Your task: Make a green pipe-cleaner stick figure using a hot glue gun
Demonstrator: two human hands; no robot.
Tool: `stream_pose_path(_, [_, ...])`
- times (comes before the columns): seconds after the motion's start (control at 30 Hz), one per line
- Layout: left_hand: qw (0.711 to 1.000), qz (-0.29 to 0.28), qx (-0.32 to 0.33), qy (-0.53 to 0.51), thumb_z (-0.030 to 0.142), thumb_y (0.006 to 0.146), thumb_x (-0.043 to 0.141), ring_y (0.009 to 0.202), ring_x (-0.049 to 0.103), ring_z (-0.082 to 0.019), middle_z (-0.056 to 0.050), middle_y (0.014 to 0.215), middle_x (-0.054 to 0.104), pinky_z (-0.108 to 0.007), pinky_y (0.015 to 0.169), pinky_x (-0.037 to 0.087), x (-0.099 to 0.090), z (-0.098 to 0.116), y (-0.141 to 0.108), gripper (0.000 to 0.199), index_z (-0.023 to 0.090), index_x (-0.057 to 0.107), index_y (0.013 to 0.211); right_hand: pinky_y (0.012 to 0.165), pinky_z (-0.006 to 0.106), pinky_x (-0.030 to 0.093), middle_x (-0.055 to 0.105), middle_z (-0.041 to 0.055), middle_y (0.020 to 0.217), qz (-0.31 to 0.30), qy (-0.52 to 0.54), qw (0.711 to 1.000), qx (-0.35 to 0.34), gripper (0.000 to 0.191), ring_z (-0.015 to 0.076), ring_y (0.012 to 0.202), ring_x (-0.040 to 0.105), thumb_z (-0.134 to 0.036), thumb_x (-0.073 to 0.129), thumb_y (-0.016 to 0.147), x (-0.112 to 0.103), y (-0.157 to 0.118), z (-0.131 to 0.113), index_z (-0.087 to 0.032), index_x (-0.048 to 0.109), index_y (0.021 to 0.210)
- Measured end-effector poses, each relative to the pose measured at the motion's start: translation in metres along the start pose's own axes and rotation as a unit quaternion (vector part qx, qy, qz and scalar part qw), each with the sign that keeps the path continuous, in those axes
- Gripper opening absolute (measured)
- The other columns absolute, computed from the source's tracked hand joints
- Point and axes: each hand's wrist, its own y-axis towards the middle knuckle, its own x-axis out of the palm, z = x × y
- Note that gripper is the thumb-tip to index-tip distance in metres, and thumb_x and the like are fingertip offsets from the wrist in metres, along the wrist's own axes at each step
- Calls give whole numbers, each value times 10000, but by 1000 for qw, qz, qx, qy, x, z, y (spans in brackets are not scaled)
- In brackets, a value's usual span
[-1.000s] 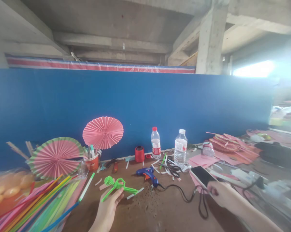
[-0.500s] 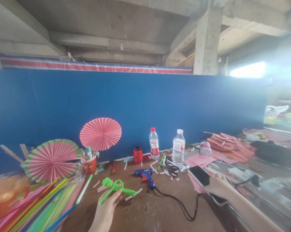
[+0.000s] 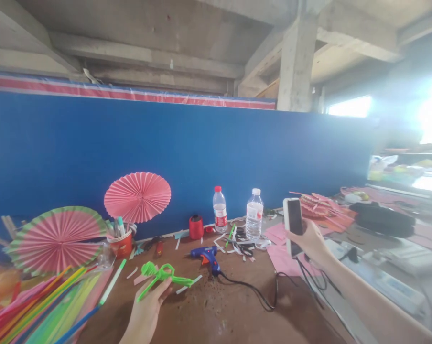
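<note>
My left hand [image 3: 148, 299], low at the left of centre, is closed on a bright green pipe-cleaner figure [image 3: 165, 273] with a rounded end, a loop and long legs. At the right, my right hand [image 3: 311, 239] grips a phone [image 3: 294, 222] in a white case, held upright above the table with its dark screen visible. Between the hands a blue hot glue gun [image 3: 208, 255] lies on the brown tabletop [image 3: 233, 306], touched by neither hand. Its black cord trails to the right.
Two plastic bottles [image 3: 254, 215] and a red round container [image 3: 196, 227] stand along the blue partition [image 3: 209, 143]. Pink folded paper fans [image 3: 137, 197] and a cup of pens [image 3: 121, 244] are at the left, near coloured pipe cleaners [image 3: 58, 301]. Pink paper [image 3: 278, 260] lies at the right.
My right hand has lifted the phone from low over the pink paper and turned it upright. The view has swung slightly right; my left hand still holds the green figure.
</note>
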Motion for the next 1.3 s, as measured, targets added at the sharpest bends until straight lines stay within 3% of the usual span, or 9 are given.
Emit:
stream_pose_path(0.3, [1000,-14,10,16,115,548,749,805,625,-179,-49,870,680,-240,634,537,-3,-2,-2,272,158,661,802,735,343,405,511,80,983,16,-21,993,-116,629,245,892,512,-453,636,531,-2,-19,-82,-178,434,1060])
stream_pose_path(0.5, [998,-67,-3,-14,148,556,755,875,620,-190,-30,846,695,-238,724,515,5,7,-13,333,178,665,875,833,376,374,463,88,1060,-60,51,990,-114,732,256,987,464,-466,622,555,25,-47,-138,-170,373,1177])
stream_pose_path(0.63, [988,-151,-17,-25,178,600,729,882,619,-228,-70,854,690,-288,764,497,21,27,-34,256,135,673,846,901,382,334,447,85,1096,-144,113,979,-90,755,272,1047,435,-466,654,525,54,-91,-146,-174,388,1168])
stream_pose_path(0.73, [978,-193,-78,-15,222,621,715,863,621,-251,-85,849,687,-339,771,484,37,36,-54,247,139,672,850,846,368,374,467,89,1033,-222,135,965,-23,649,273,995,471,-440,685,500,77,-125,-139,-173,442,1039])
stream_pose_path(0.8, [968,-236,-79,-11,237,615,717,909,601,-284,-109,825,686,-373,803,460,48,33,-66,229,126,679,811,829,372,385,490,100,1007,-249,148,957,3,609,279,971,487,-410,703,487,90,-141,-134,-165,443,980])
stream_pose_path(0.93, [966,-236,-97,-46,291,543,759,973,564,-319,-125,903,672,-407,813,445,64,12,-80,304,137,677,792,813,358,400,555,126,978,-280,208,937,23,658,286,937,522,-358,747,429,106,-153,-128,-133,441,967])
stream_pose_path(1.03, [964,-234,-106,-72,300,558,751,933,587,-303,-126,883,674,-399,818,442,63,2,-81,339,140,667,844,788,352,420,613,111,926,-371,324,863,114,583,268,887,571,-457,695,525,103,-152,-127,-126,481,955])
stream_pose_path(1.2, [958,-250,-125,-68,294,612,718,849,620,-276,-124,828,671,-406,797,452,55,-1,-80,282,129,659,832,742,372,442,649,124,923,-530,533,597,280,612,259,854,614,-639,326,762,83,-156,-121,-123,555,998])
stream_pose_path(1.3, [945,-286,-135,-78,320,585,734,851,615,-291,-127,818,664,-422,792,453,55,-6,-81,298,121,656,793,776,379,434,637,155,979,-564,552,526,316,732,274,902,602,-692,236,749,77,-162,-119,-97,580,1002])
